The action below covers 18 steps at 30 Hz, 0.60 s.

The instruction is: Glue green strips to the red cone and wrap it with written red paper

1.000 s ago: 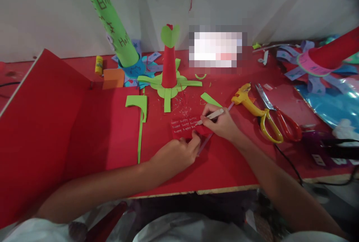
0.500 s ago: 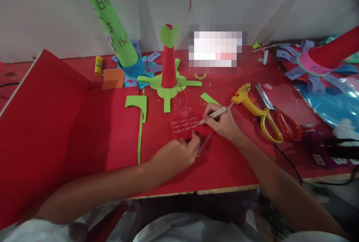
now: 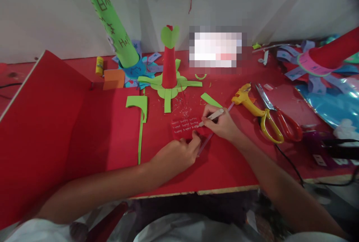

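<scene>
A small red paper card [image 3: 181, 132] lies on the red tabletop, with rows of "happy" written on it in white. My right hand [image 3: 220, 124] is closed around a white marker pen [image 3: 215, 115], whose tip touches the card at the end of the lowest row. My left hand [image 3: 179, 154] rests at the card's lower edge with curled fingers, its index finger pressing the card down. A pale purple strip [image 3: 206, 143], perhaps a glue stick, runs between the hands. Green paper strip [image 3: 210, 100] lies just beyond my right hand.
A red cone on a green paper base [image 3: 169, 68] stands ahead, with a tall green tube [image 3: 112, 21] behind left. To the right are a yellow glue gun [image 3: 246, 98] and scissors [image 3: 280, 118]. Large red sheets [image 3: 98, 129] and green offcuts [image 3: 137, 103] lie left.
My right hand and the pen have shifted slightly, finishing letters at the end of the lowest row. My left hand stays in place on the card.
</scene>
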Each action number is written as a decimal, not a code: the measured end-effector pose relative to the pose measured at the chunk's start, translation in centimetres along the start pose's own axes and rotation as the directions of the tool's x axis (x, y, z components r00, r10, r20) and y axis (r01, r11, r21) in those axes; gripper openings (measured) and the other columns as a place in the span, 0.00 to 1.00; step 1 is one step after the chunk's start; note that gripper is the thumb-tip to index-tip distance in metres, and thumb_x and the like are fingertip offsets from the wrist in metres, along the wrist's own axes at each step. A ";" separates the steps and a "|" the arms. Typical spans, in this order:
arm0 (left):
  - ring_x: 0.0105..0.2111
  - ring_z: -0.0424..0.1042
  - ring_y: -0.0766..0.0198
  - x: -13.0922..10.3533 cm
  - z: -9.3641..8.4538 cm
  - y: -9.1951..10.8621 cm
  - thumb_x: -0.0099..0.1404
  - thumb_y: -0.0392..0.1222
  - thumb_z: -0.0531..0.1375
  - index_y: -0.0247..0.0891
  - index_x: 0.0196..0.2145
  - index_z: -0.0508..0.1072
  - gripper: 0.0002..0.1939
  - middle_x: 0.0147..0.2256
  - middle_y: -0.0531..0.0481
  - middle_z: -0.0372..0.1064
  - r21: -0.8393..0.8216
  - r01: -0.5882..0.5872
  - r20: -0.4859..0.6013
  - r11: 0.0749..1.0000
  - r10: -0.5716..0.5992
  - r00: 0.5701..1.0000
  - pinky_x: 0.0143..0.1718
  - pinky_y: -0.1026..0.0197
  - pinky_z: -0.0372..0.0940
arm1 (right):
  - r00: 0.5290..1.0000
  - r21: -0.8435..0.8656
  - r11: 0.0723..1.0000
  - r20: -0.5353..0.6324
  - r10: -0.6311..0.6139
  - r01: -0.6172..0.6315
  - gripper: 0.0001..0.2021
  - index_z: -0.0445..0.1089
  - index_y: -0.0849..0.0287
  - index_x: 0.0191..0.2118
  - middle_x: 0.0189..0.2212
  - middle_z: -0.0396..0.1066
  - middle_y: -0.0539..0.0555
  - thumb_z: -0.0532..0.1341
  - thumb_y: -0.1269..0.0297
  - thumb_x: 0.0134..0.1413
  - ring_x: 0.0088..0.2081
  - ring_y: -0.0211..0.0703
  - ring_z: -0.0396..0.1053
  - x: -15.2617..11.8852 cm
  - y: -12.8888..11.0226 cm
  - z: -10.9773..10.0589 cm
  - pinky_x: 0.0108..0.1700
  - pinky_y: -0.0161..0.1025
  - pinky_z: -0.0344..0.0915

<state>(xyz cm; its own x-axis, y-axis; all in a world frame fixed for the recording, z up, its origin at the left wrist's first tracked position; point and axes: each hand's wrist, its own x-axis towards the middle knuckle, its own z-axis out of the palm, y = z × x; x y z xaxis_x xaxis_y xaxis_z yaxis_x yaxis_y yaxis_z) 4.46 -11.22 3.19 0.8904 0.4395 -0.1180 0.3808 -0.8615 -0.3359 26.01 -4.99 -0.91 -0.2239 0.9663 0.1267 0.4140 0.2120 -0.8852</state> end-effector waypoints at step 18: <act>0.25 0.73 0.68 0.0 0.0 0.2 0.70 0.26 0.50 0.29 0.64 0.68 0.27 0.59 0.31 0.68 0.039 0.011 -0.017 0.999 -0.011 1.000 0.21 0.62 0.65 | 1.000 0.081 0.997 0.009 0.008 -0.009 0.08 0.63 0.56 0.24 0.19 0.63 0.45 0.61 0.70 0.52 0.22 0.35 0.57 0.2 -0.1 -0.1 0.26 0.36 0.50</act>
<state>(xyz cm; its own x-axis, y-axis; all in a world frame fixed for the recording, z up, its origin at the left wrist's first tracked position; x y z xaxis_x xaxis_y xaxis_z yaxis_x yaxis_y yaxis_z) 4.56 -11.44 3.13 0.8903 0.4445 -0.0988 0.3808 -0.8458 -0.3737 25.97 -4.82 -0.73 -0.2286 0.9666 0.1155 0.3428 0.1909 -0.9198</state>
